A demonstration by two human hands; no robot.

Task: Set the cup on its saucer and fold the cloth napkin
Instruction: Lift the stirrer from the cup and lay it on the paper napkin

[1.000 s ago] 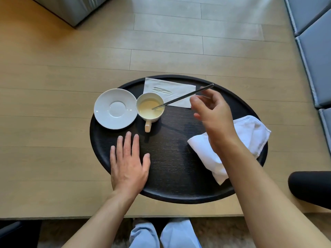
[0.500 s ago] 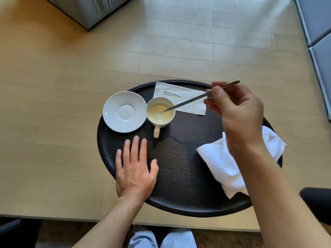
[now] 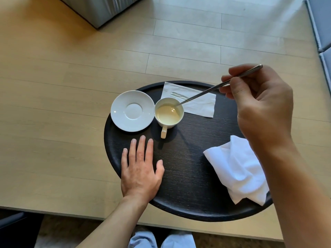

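Note:
A white cup (image 3: 168, 113) with pale yellow liquid stands on the round black tray (image 3: 188, 176), handle pointing toward me. Just left of it lies the empty white saucer (image 3: 132, 113), touching or nearly touching the cup. My right hand (image 3: 259, 104) pinches a long metal spoon (image 3: 215, 86) whose tip dips into the cup. My left hand (image 3: 140, 169) lies flat on the tray, fingers spread, below the saucer and cup. A crumpled white cloth napkin (image 3: 238, 169) lies at the tray's right, partly hidden by my right forearm.
A flat paper napkin (image 3: 189, 99) lies on the tray behind the cup. The tray overhangs the near edge of a light wooden table (image 3: 62, 122). A grey block (image 3: 100, 8) is at the far left, blue cushions (image 3: 322, 33) at the right.
My right hand with the spoon has drawn back to the right and nearer the camera, the spoon tip staying in the cup. My left hand has stayed flat on the tray.

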